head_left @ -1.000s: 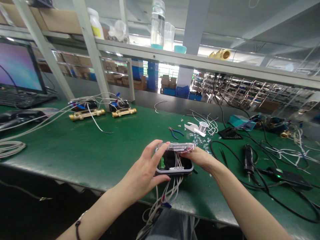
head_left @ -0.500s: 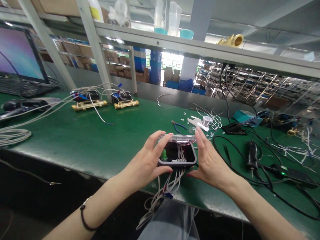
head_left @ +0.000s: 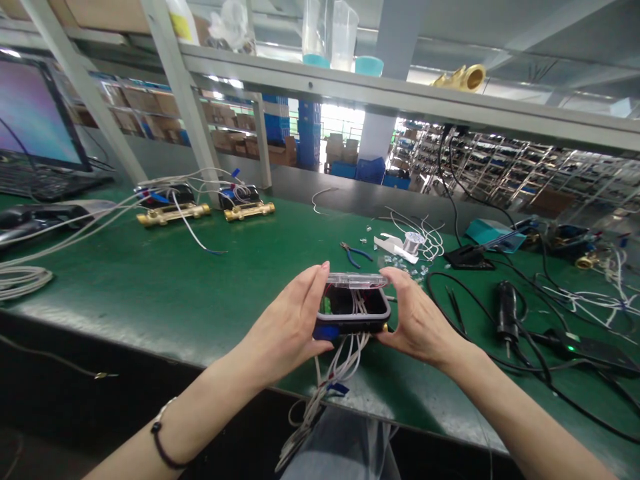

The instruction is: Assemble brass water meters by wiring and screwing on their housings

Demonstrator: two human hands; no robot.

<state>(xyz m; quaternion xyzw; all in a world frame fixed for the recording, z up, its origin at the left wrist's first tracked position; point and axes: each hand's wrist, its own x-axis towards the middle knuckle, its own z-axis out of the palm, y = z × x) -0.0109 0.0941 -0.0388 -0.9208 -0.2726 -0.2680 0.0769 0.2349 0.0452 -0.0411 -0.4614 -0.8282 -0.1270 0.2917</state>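
Between my hands is a black plastic meter housing (head_left: 353, 326) with a grey rim, its clear lid (head_left: 356, 280) raised along the far side. Inside it I see a green part at the left and several grey wires. My left hand (head_left: 297, 313) grips the housing's left end, thumb at the front and fingers at the lid. Around the right end my right hand (head_left: 419, 317) is closed, fingertips by the lid's corner and thumb low at the front. A bundle of grey cables (head_left: 345, 360) hangs from the front over the bench edge. A bit of brass shows near my right thumb.
Blue-handled pliers (head_left: 356, 255), a solder spool (head_left: 413, 244) and clear scraps lie beyond the housing. To the right are an electric screwdriver (head_left: 508, 313) and black cables. Two brass meter bodies (head_left: 174, 214) with wires stand back left. A shelf beam (head_left: 310, 83) crosses above.
The housing has tilted, showing more of its front face and less of its inside. My left fingers have drawn back from over the lid, and my right fingers have bent toward its corner.
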